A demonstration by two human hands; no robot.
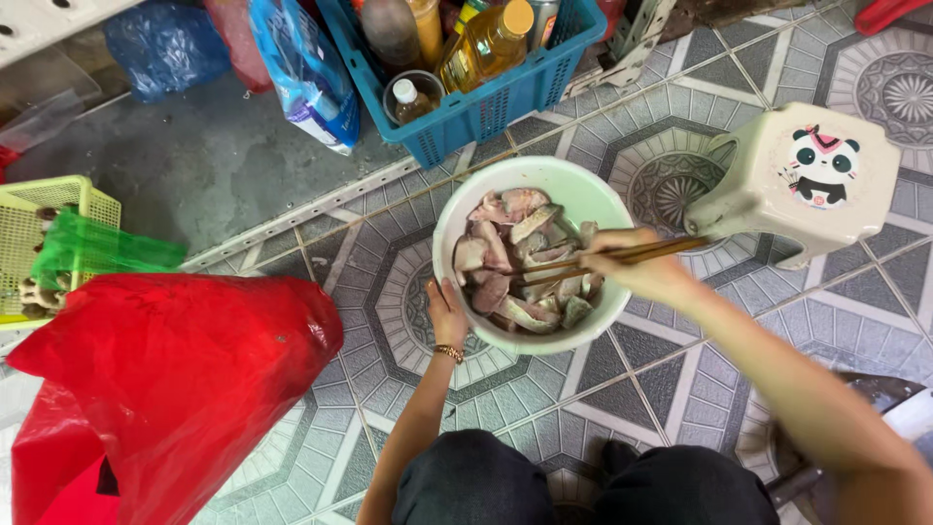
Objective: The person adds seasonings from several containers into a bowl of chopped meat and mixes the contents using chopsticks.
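The person's dark-clothed knees (544, 486) sit at the near edge, over the patterned tile floor (389, 321). Just beyond them stands the white bowl (573, 190), filled with pale pink meat pieces (515, 258). The left hand (445, 313), a gold bracelet (449, 352) at its wrist, is closed on the bowl's near-left rim. The right hand (637, 272), at the bowl's right rim, grips wooden chopsticks (583, 261) whose tips lie among the meat. Left of the bowl lies a red plastic bag (165, 389). Right of the bowl stands a cream stool (807, 180) with a panda picture. Beyond the bowl sits a blue crate (486, 112) of bottles; far left of the bowl, a yellow basket (29, 233).
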